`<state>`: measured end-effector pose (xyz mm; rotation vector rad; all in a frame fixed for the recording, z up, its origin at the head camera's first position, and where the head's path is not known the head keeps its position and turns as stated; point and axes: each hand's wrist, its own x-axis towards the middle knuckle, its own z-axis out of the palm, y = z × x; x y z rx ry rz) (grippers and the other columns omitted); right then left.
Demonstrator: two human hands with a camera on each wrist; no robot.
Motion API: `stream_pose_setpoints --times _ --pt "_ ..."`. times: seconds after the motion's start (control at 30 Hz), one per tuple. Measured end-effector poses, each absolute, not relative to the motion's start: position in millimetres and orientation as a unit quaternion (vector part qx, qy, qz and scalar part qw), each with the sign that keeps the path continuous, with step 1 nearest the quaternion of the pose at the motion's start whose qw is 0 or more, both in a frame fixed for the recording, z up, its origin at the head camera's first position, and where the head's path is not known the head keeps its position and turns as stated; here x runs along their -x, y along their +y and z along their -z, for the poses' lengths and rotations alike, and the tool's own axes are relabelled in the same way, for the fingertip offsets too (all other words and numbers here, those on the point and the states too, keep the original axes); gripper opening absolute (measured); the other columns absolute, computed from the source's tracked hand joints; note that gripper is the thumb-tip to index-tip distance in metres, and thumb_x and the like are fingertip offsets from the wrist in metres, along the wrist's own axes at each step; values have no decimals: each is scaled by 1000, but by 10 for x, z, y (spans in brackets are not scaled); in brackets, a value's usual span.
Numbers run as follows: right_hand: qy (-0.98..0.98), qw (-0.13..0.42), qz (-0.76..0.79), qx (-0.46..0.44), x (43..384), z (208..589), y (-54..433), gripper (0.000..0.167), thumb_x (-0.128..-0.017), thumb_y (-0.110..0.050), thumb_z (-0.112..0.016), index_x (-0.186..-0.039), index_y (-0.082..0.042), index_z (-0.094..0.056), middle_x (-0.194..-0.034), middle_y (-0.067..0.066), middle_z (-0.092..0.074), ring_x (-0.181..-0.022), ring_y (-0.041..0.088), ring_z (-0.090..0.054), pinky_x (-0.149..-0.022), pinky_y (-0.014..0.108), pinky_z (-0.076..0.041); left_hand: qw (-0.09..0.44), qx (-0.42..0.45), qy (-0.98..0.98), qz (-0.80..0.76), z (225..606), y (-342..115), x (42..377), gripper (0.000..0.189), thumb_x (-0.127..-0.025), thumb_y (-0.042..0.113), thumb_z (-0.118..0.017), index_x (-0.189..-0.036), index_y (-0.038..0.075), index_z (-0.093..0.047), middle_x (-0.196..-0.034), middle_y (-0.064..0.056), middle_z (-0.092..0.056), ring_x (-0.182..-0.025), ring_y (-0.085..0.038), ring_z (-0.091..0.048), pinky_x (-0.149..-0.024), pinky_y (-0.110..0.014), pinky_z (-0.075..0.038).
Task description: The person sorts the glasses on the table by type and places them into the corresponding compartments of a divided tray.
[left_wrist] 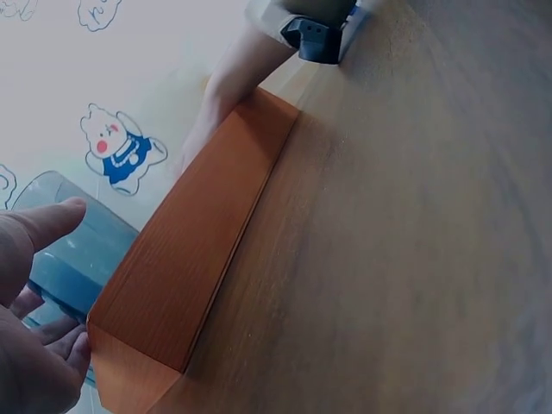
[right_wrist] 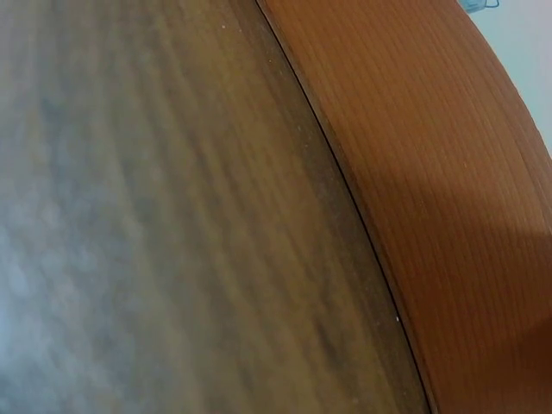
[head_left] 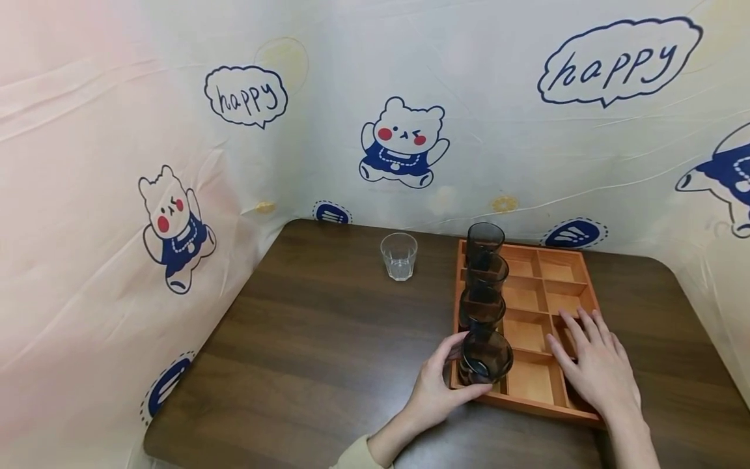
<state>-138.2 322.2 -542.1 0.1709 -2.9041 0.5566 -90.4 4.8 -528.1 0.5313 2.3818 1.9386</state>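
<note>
My left hand curls its thumb and fingers around a dark tinted glass at the front left compartment of a divided wooden tray. In the left wrist view, the thumb and fingers lie on either side of the glass, right at the tray's corner. Behind it, more dark glasses stand in a row along the tray's left column. My right hand rests over the tray's right edge, its fingers spread and holding nothing. The right wrist view shows the tray's side wall, with that hand out of frame.
A clear faceted glass stands on the dark wooden table, left of the tray near the back. The tray's middle and right columns show bare compartments. Printed cloth hangs behind and beside the table.
</note>
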Motion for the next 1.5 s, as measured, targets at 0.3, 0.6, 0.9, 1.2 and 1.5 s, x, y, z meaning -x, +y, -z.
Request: stream_pose_setpoints --times 0.3,0.6,0.9,1.2,1.5 --pt "-976 92 -191 -58 1377 5430 3231 69 -113 -52 -53 -163 -4 -46 -169 36 -37 -166 54 -20 -118 84 -26 14 -187 758 -625 5313 36 923 80 -90 20 -93 -159 26 -53 -150 -1 -69 -135 -16 -67 -120 -35 -51" --pt "-977 86 -189 -55 1385 5424 3231 69 -113 -52 -53 -163 -5 -45 -170 36 -36 -166 54 -19 -118 84 -26 50 -216 699 -680 5241 -119 1017 83 -92 10 -88 -163 17 -46 -163 -8 -58 -148 -23 -58 -124 -35 -49" --pt "-978 77 -189 -48 1371 5414 3220 72 -113 -55 -52 -165 -6 -44 -171 36 -35 -167 54 -17 -119 84 -25 -28 -198 683 -702 5152 -407 1192 74 -94 1 -82 -160 1 -48 -158 -22 -60 -146 -43 -59 -122 -57 -49" --pt "-978 76 -190 -47 1383 5410 3220 72 -113 -55 -52 -164 -5 -45 -171 35 -35 -167 54 -18 -120 84 -24 -147 -127 707 -680 5137 -775 1353 66 -95 -3 -81 -155 -2 -53 -150 -20 -67 -138 -19 -66 -118 -42 -55" --pt "-978 71 -187 -50 1380 5394 3231 71 -114 -53 -52 -164 -4 -45 -171 36 -34 -165 55 -19 -118 84 -26 -202 -82 727 -651 5109 -940 1464 67 -93 -2 -83 -154 -1 -55 -150 -16 -68 -142 -23 -64 -119 -47 -53"
